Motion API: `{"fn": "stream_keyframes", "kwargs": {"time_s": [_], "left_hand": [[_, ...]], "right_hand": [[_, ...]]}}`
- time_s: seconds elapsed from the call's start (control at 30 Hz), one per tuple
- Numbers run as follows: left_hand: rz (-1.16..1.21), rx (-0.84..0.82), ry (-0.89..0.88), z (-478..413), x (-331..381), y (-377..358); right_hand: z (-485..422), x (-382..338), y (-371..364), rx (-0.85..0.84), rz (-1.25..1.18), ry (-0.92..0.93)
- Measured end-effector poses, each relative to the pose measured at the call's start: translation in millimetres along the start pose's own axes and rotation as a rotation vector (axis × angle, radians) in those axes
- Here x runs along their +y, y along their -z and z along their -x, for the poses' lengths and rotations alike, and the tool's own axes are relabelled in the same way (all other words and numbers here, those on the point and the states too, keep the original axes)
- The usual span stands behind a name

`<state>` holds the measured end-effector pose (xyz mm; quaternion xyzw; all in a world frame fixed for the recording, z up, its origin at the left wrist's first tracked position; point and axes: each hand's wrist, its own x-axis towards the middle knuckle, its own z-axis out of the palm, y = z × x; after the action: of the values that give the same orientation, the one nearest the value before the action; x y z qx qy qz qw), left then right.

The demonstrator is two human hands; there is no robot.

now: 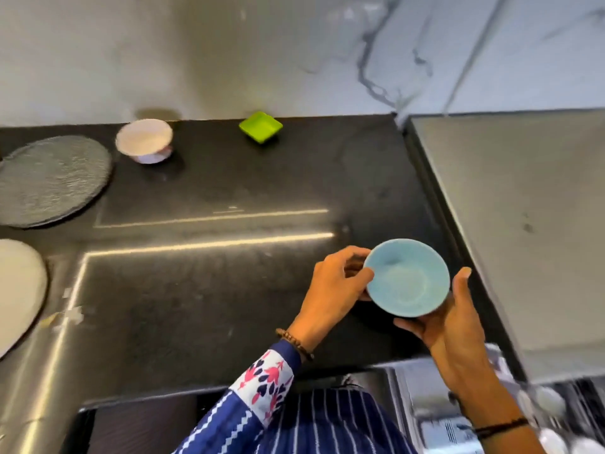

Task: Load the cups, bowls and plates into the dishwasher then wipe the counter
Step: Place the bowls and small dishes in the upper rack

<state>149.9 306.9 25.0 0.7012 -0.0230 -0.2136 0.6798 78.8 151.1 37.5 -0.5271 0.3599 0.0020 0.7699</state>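
Upright blue bowl [407, 277] over dark counter [196, 290]

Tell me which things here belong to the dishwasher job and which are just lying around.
Job: blue bowl in left hand and right hand, white bowl, green square dish, grey plate, white plate, dishwasher, black counter.
Lying about: steel worktop, marble wall.

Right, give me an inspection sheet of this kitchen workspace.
Surface: black counter, pale smears near its left end.
Job's things: blue bowl held over the counter; white bowl, green square dish, grey plate, white plate resting on it.
Clutter: nothing seen.
Grippers: left hand and right hand both grip the blue bowl.
Cables: nothing seen.
Surroundings: marble wall behind; blurred dishwasher lower right.
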Motion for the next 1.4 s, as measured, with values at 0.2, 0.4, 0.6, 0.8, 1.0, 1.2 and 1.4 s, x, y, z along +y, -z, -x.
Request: {"fn": "stream_keyframes", "kwargs": {"time_s": [0.2,0.4,0.6,0.8,1.0,1.2,1.4], "left_hand": [[-0.108,-0.247,-0.029,21,3,-81],[-0.248,-0.418,-0.009,52,-11,-183],[-0.435,-0.56,-0.035,75,-53,-294],[-0.442,-0.696,0.097,65,-104,-397],[-0.474,-0.75,0.212,26,-155,-475],[-0.447,-0.677,0.336,-26,-192,-527],[-0.519,-0.623,0.246,-65,-209,-533]], "right_hand": [[37,5,90,0.089,-0.253,-0.013],[68,13,195,0.099,-0.512,-0.043],[72,21,312,0.111,-0.673,-0.078],[43,42,415,0.111,-0.689,-0.096],[-13,60,491,0.144,-0.652,-0.111],[-90,65,543,0.102,-0.583,-0.019],[-160,49,567,0.404,-0.038,0.12]]}}
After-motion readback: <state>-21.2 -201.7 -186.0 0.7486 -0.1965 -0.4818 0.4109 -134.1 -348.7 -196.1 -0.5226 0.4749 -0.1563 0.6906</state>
